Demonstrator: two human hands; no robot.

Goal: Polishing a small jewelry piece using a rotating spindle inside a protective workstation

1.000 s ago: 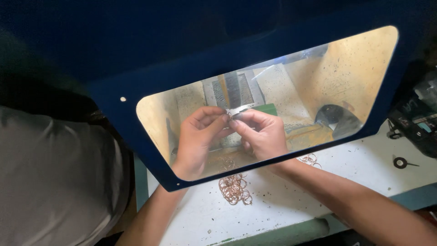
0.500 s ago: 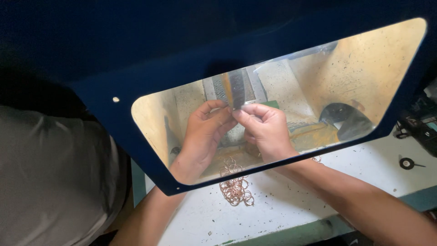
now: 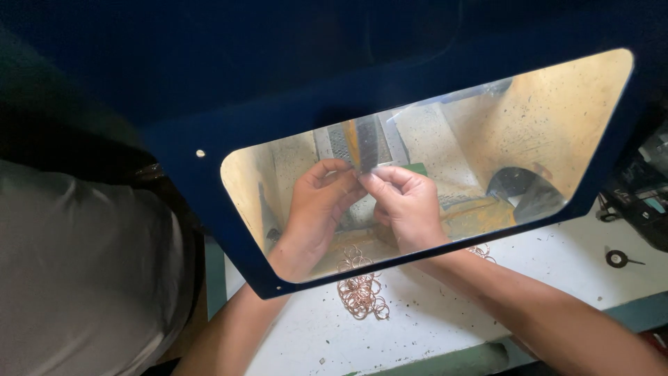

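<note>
Behind the clear window of the blue shield (image 3: 209, 202) we see our left hand (image 3: 316, 205) and right hand (image 3: 407, 205) meet fingertip to fingertip, both pinched on a small silvery piece (image 3: 379, 168) held against the grinding belt (image 3: 365, 143). A heap of copper rings (image 3: 360, 292) lies on the white bench (image 3: 557, 271) just below the shield's edge.

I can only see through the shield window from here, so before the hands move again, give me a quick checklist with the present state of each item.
1. Both hands behind the clear shield window: ok.
2. Left hand and right hand meeting fingertip to fingertip: ok.
3. Small piece pinched between them: cannot tell, too small and blurred.
4. Piece held at the upright grey belt: cannot tell if touching.
5. Pile of copper rings on the white bench, near the forearms: ok.
6. Small black disc lying apart from the hands: ok.
</note>
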